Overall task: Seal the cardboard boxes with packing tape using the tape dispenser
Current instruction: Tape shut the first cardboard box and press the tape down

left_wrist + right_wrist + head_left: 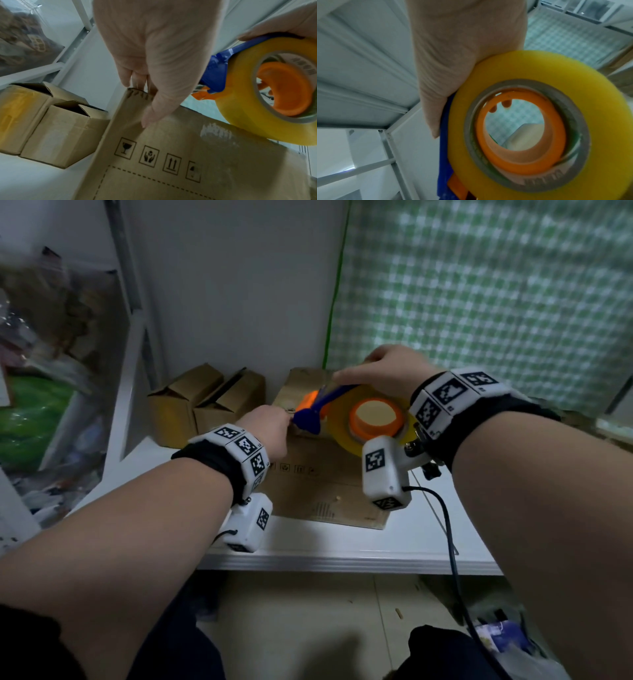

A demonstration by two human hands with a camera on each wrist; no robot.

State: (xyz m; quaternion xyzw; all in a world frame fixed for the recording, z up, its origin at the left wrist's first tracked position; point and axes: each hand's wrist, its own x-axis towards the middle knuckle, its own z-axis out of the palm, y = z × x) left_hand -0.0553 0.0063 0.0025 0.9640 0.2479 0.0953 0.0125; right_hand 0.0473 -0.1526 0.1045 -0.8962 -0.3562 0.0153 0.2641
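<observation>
A large cardboard box [318, 491] stands on the white table [342, 546], its face printed with handling symbols [147, 155]. My left hand [274, 424] pinches the box's upper left corner, thumb [154, 108] on the front face and the other fingers behind the edge. My right hand [380, 368] grips the tape dispenser [370, 419] from above: blue frame, orange hub, yellow tape roll [530, 121]. The roll sits at the box's top edge, just right of my left hand. A glossy strip of tape [216, 132] shows on the box below the roll.
Two small open cardboard boxes [205, 402] stand at the back left against the wall. A green checked curtain [479, 302] hangs at the right. A white shelf frame [130, 337] and bags of clutter [41, 405] are at the left. A black cable [448, 535] crosses the table's front edge.
</observation>
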